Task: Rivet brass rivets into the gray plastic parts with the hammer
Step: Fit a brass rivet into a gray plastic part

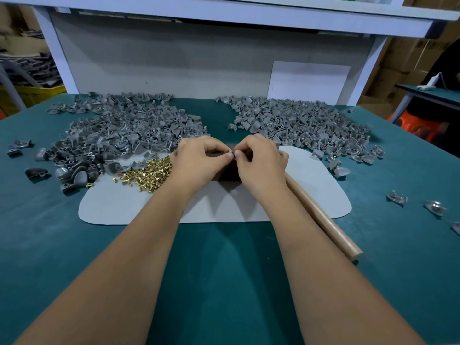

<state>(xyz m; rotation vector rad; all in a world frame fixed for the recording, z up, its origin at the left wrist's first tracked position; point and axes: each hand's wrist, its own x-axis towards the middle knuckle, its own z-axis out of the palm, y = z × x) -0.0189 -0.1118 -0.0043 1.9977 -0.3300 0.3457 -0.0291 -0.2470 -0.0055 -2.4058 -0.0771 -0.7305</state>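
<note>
Lying diagonally, hammer (323, 220) (handle nearward)

My table (224, 282) has a teal top, with a pale gray mat (129, 205) lying at its middle. Beyond its far edge I see a white backboard (174, 63); past the far left corner, a yellow crate (37, 93).

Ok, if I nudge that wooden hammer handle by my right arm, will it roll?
Probably a little: the hammer handle looks round and smooth, lying flat across the gray mat. Its head is hidden under the right hand, so that may stop it. It looks stiff.
</note>
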